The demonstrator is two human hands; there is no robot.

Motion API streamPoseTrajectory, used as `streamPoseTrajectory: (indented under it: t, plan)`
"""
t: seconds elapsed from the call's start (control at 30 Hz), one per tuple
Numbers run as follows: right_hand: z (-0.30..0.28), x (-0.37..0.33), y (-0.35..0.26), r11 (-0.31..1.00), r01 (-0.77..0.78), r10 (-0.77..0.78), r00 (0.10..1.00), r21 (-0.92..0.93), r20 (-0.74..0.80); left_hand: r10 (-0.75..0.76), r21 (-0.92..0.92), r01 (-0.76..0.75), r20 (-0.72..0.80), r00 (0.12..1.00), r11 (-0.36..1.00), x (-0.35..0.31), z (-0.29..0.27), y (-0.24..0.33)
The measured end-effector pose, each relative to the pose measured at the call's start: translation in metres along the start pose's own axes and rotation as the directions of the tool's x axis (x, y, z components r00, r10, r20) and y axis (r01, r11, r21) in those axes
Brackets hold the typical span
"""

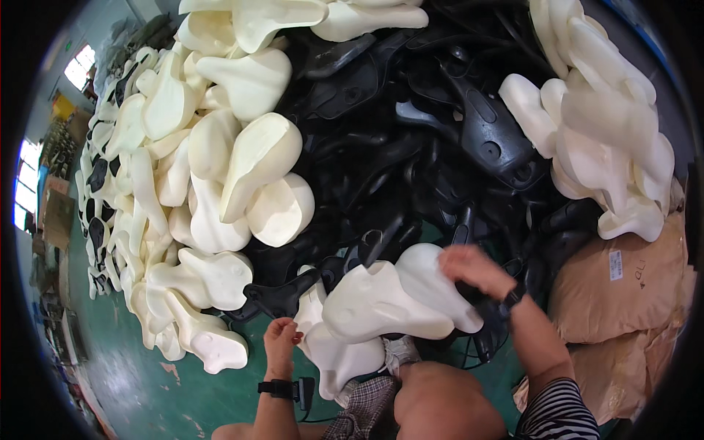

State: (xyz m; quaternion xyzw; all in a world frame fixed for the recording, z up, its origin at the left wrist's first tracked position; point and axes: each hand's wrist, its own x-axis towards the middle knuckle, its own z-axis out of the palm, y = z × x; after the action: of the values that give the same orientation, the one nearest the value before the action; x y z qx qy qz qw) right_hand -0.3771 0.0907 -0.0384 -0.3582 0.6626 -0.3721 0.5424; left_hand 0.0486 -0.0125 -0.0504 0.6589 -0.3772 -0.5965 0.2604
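Left hand [279,336] and right hand [473,267] at a cluster of pale saddle-shaped pieces [389,302].
From left: a pale heap [213,143] ends raggedly above green floor [236,381], which shows between heap and left hand. That hand's fingers curl together just beside the cluster's left edge; whether they pinch anything cannot be told. Black pieces [381,158] crowd the cluster's far edge. The right hand, blurred, meets the cluster's upper right edge, its grip indeterminable. Rightmost, a pale stack [609,139] and brown sack [594,304] bound that side.

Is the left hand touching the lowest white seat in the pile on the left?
Apart. The head view shows a strip of green floor between the left hand and that white seat.
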Motion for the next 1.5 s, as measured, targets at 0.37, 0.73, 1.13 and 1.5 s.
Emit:
streamPoseTrajectory:
  t: [0.37, 0.73, 1.13, 1.5]
  plan:
    - [-0.082, 0.240, -0.059, 0.975, 0.224, -0.154, 0.632, -0.011, -0.759, -0.020, 0.155, 0.004, 0.098, 0.995, 0.988, 0.023, 0.025, -0.002]
    - [-0.092, 0.278, -0.013, 0.962, 0.238, -0.263, 0.670, -0.135, -0.694, -0.134, 0.174, 0.114, 0.111, 0.985, 0.978, 0.037, 0.018, -0.014]
    - [-0.073, 0.146, -0.040, 0.823, 0.269, 0.032, 0.857, 0.500, -0.514, 0.058, 0.331, -0.096, 0.121, 0.991, 0.939, 0.042, 0.036, -0.025]
    - [0.069, -0.089, -0.097, 0.962, 0.272, -0.264, 0.947, -0.020, 0.184, 0.436, 0.445, -0.664, 0.513, 0.739, 0.601, -0.033, 0.046, -0.029]
